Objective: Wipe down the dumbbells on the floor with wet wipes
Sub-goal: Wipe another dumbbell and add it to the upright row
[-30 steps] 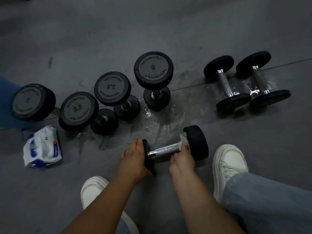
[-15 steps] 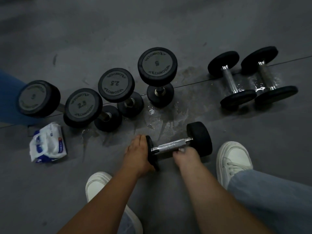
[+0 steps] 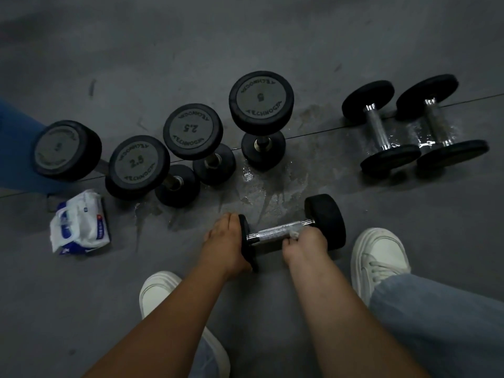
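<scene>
Since half a second ago the right hand [image 3: 305,245] has slid up and toward the right end of the handle [image 3: 272,233], and a corner of the wet wipe [image 3: 294,234] shows again at its knuckles. The dumbbell [image 3: 326,222] lies on its side on the grey floor [image 3: 272,45], between the person's two white shoes and a little beyond them. The right fingers [image 3: 313,235] are curled round the wet wipe and press it onto the bright metal of the handle, close beside the black right head. The left hand [image 3: 226,242] cups the black left head, its fingers [image 3: 231,222] bent over the rim and gripping it.

Just beyond both hands the floor carries wet streaks [image 3: 272,186]. Farther beyond them four upright dumbbells [image 3: 192,130] stand on end in a slanting row; two top faces read 2.5, the one nearest above the hands reads 5, and the far left one is too dim to read. Beyond and to the right of the right fingers two lying dumbbells [image 3: 377,129] rest side by side, with water shining on the floor under their handles. Well to the left of the left fingers sits a wipes pack [image 3: 81,227], white and blue, its top open and crumpled. The right shoe [image 3: 379,257] stands near the right hand, with a blue jeans leg [image 3: 436,323] above it. The left shoe [image 3: 161,293] lies under the left forearm. Something blue [image 3: 13,145] fills the far left edge; I cannot tell what it is.
</scene>
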The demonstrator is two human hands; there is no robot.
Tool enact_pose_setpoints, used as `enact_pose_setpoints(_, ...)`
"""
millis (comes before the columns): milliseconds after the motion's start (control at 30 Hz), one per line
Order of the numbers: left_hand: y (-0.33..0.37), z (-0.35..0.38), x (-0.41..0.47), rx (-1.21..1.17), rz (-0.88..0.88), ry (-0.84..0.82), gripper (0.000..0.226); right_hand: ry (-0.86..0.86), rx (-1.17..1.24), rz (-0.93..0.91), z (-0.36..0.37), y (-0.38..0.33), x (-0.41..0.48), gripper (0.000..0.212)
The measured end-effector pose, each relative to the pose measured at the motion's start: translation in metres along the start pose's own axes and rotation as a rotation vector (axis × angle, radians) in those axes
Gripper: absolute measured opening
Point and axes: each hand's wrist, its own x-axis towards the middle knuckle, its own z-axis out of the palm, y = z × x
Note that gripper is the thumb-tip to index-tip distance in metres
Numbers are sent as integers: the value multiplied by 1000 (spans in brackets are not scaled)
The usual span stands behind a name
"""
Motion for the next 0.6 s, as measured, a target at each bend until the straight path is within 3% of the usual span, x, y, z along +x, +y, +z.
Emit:
enact_pose_setpoints(67, 0, -1, 2, -9, 2, -7, 105, -41, 54, 35, 1, 2, -6, 29)
enact_pose_setpoints(167, -1, -3, 4, -23, 5, -22, 99, -85, -65, -235, 15, 14, -26, 26)
enact_pose_setpoints(200, -1, -3, 4, -23, 4, -27, 99, -89, -180, -387, 22, 14, -35, 29)
enact_pose_setpoints(300, -1, -3, 4, -20, 11, -27, 104, -12, -820, -931, 29, 3, -25, 44)
enact_pose_setpoints(333, -1, -3, 4, -15, 13, -25, 105, -12, -1024, -996, 27, -3, -13, 44)
enact_pose_setpoints(433, 0, -5, 4, -8, 10, -46, 109, -103, -1389, -961, 18, -7, 1, 34)
enact_pose_setpoints(600, 0, -5, 3, -32, 18, -32, 101, -432, -1378, -1030, 35, 20, -14, 39)
